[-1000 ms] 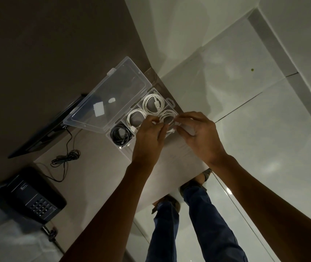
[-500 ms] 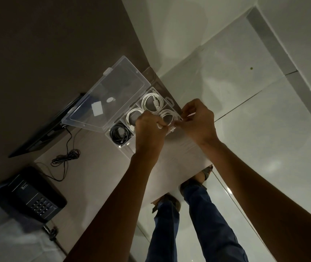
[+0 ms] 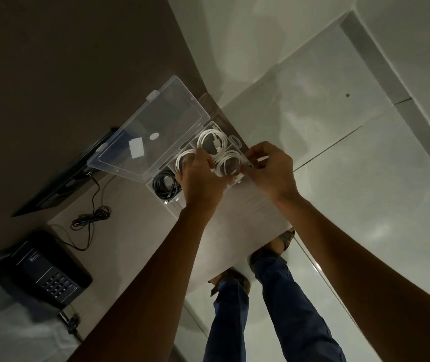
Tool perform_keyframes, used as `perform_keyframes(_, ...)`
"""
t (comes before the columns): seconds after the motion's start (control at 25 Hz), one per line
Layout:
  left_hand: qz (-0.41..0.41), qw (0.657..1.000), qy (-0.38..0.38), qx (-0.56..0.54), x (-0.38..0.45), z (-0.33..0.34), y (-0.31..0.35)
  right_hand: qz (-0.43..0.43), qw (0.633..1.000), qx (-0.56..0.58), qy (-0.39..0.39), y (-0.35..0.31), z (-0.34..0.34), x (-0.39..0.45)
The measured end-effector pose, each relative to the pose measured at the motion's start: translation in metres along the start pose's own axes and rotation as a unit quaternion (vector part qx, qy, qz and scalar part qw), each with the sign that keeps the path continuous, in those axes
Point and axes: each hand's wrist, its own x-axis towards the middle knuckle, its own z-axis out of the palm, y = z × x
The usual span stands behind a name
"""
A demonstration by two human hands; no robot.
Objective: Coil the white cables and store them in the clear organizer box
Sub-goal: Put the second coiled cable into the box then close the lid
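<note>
The clear organizer box (image 3: 232, 140) stands on the table corner with its lid (image 3: 151, 131) swung open to the left. One coiled white cable (image 3: 212, 141) lies in the far compartment, another (image 3: 182, 159) in the middle-left one. A third white coil (image 3: 228, 164) is held over the near-right compartment. My left hand (image 3: 201, 178) grips that coil's left side. My right hand (image 3: 271, 169) pinches its loose end with the plug at the right. A black coiled cable (image 3: 165, 186) fills a near-left compartment.
A black telephone (image 3: 44, 273) sits at the table's left, with a tangled black cord (image 3: 91, 218) beside it. A dark flat screen (image 3: 62, 176) leans by the wall. My legs and feet (image 3: 268, 254) stand on the tiled floor past the table's edge.
My right hand has shifted a little to the right and pulled the cable's end outward. The left hand stays on the coil over the box.
</note>
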Motion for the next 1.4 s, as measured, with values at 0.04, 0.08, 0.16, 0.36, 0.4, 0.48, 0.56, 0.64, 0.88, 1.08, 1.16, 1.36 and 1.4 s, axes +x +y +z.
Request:
perform_keyframes(0.04,0.001,1.000,-0.006,-0.026,-0.002,-0.002,-0.003,-0.008,1.000,0.010,-0.001,0.002,-0.002,-0.003)
perform_keyframes(0.08,0.003,0.999,-0.009,-0.052,-0.003,-0.005,-0.007,-0.015,1.000,0.017,0.001,0.003,-0.002,-0.007)
perform_keyframes(0.16,0.013,0.996,-0.004,-0.089,-0.006,-0.008,-0.014,-0.017,0.999,0.026,0.014,0.003,0.000,-0.012)
perform_keyframes(0.36,0.049,0.992,0.005,-0.118,-0.009,-0.013,-0.019,-0.008,0.998,0.014,0.055,0.002,0.012,-0.010)
perform_keyframes(0.4,0.046,0.991,0.006,-0.128,-0.010,-0.015,-0.020,-0.002,0.998,0.015,0.061,0.002,0.014,-0.008)
perform_keyframes(0.48,0.058,0.989,0.052,-0.126,-0.013,-0.022,-0.018,0.001,0.997,0.004,0.074,0.002,0.018,-0.006)
perform_keyframes(0.56,0.097,0.979,0.168,-0.068,-0.016,-0.034,-0.019,-0.005,0.997,-0.015,0.080,0.001,0.021,-0.004)
perform_keyframes(0.64,0.114,0.956,0.269,0.008,-0.013,-0.057,-0.022,0.008,0.997,0.002,0.073,0.001,0.020,-0.004)
perform_keyframes(0.88,0.059,0.958,0.235,0.156,-0.007,-0.103,-0.048,0.080,0.990,0.117,-0.001,0.015,-0.003,-0.015)
perform_keyframes(1.08,0.240,0.946,0.198,0.095,-0.024,-0.105,-0.060,0.076,0.989,0.125,-0.010,0.019,-0.008,-0.024)
perform_keyframes(1.16,0.306,0.942,0.115,0.079,-0.040,-0.089,-0.065,0.041,0.996,0.082,0.016,0.016,-0.006,-0.023)
perform_keyframes(1.36,0.259,0.964,-0.008,0.056,-0.067,-0.040,-0.087,0.033,0.999,0.027,0.004,0.007,-0.005,-0.018)
perform_keyframes(1.4,0.250,0.967,-0.002,0.055,-0.067,-0.034,-0.093,0.055,0.997,0.044,-0.037,0.010,-0.010,-0.015)
